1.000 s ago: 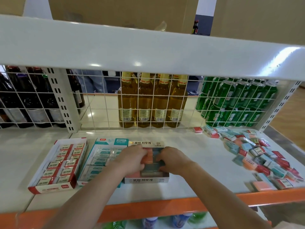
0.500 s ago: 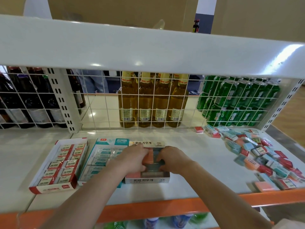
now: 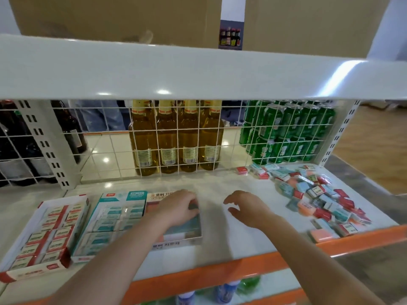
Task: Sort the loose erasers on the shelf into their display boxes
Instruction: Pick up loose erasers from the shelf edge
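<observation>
Behind wire grid (image 3: pixel 176 137), bottles (image 3: pixel 176 137), cans (image 3: pixel 286 133).

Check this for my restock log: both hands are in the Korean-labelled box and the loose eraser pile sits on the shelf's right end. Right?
Only the left hand is in the Korean-labelled box; the head view shows the right hand empty above the shelf. The loose eraser pile is right.

I'm resting my left hand (image 3: pixel 176 209) in the Korean-labelled box (image 3: pixel 187 239), right hand (image 3: pixel 246 208) hovering loosely curled beside it.
</observation>
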